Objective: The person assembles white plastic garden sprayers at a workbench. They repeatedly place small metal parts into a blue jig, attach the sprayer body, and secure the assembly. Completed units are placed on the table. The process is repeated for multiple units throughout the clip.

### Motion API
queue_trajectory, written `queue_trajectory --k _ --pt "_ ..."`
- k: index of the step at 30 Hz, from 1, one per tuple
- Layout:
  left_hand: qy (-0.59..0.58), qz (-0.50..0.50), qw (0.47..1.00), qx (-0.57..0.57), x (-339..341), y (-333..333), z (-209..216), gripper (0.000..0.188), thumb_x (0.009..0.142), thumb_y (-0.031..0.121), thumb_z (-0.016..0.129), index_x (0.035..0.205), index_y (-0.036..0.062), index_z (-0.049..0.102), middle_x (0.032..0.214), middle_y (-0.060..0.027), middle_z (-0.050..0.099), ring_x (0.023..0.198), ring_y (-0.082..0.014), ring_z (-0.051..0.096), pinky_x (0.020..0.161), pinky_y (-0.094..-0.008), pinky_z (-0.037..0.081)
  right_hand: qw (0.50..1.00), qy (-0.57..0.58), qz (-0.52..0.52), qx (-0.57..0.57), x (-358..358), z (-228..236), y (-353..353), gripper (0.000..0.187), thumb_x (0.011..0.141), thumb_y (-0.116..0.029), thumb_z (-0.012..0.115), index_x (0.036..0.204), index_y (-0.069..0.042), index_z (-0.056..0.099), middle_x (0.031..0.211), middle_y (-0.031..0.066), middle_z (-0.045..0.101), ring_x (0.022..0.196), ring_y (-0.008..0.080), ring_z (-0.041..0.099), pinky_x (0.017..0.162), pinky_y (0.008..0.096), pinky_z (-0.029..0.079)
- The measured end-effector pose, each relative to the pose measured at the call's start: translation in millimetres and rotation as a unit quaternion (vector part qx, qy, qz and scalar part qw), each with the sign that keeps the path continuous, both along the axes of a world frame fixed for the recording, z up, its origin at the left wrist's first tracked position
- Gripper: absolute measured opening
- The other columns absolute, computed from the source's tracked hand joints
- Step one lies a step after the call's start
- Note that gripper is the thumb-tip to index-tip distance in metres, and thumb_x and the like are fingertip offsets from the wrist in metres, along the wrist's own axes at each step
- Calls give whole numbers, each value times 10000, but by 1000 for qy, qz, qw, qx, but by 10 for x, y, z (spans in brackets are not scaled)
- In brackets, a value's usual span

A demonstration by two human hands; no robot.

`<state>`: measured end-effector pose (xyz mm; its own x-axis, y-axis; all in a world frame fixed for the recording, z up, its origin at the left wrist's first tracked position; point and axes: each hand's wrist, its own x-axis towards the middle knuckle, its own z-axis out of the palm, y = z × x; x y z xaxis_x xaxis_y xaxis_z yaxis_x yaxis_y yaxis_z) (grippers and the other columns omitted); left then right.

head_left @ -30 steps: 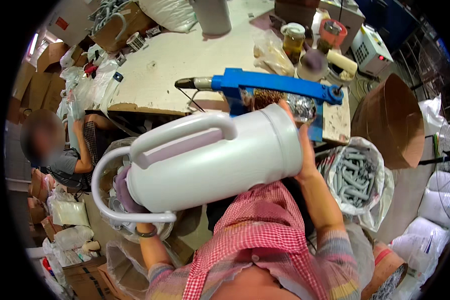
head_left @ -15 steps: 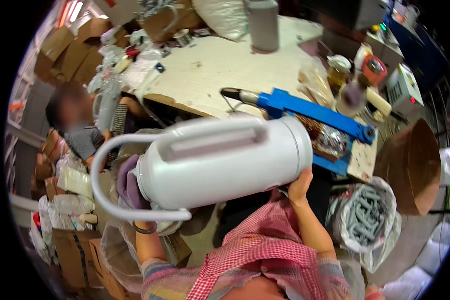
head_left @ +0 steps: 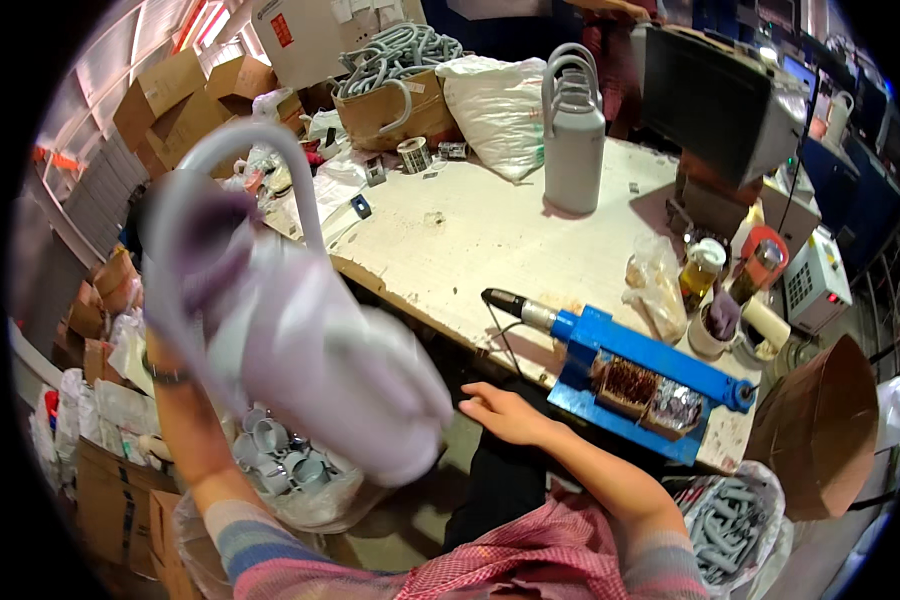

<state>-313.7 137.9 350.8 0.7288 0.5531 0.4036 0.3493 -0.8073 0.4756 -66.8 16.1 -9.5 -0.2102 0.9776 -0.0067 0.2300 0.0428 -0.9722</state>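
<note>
Pale grey cylindrical jug point(head_left: 335, 350) tilted in mid-air

Head view: blurred, it hangs above a clear plastic bag point(head_left: 330, 510) of grey cup-shaped parts point(head_left: 295, 466). Left hand point(head_left: 163, 343) mostly hidden near purple cloth point(head_left: 210, 235), grip cannot be told; empty right hand point(head_left: 510, 415) near jug's base, fingers loosely spread.
</note>
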Motion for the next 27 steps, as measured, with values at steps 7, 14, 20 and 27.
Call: queue_trajectory --k 7,14,20,27 --pt "100 339 910 218 1065 2592 -442 522 786 543 614 917 51 734 912 -197 704 880 -355 680 824 -430 525 990 -22 -65 120 1035 1586 -450 339 907 -130 693 1217 -14 615 1052 119 679 934 189 668 840 317 525" --pt "191 451 865 106 1317 4232 -1324 641 841 581 531 1334 174 579 1282 -146 628 1168 -319 605 977 -481 459 960 20 -256 112 2399 1912 1100 338 1011 -291 535 1192 -21 626 1148 76 645 1070 160 607 891 319 485" --pt "37 537 804 255 1534 4220 -1811 743 903 595 476 1517 205 323 1503 -160 409 1401 -365 344 1100 -588 266 902 225 -343 135 3459 1697 3261 476 1001 -393 533 1320 -41 520 1230 71 580 1171 201 514 1037 331 364" --pt "-255 143 944 153 1333 2449 -2581 670 882 135 633 1476 8 350 1491 -174 394 1398 -306 353 1163 -422 265 847 288 -430 126 3465 1846 3604 642 788 -569 727 1146 -60 570 819 63 586 727 157 582 669 297 511"
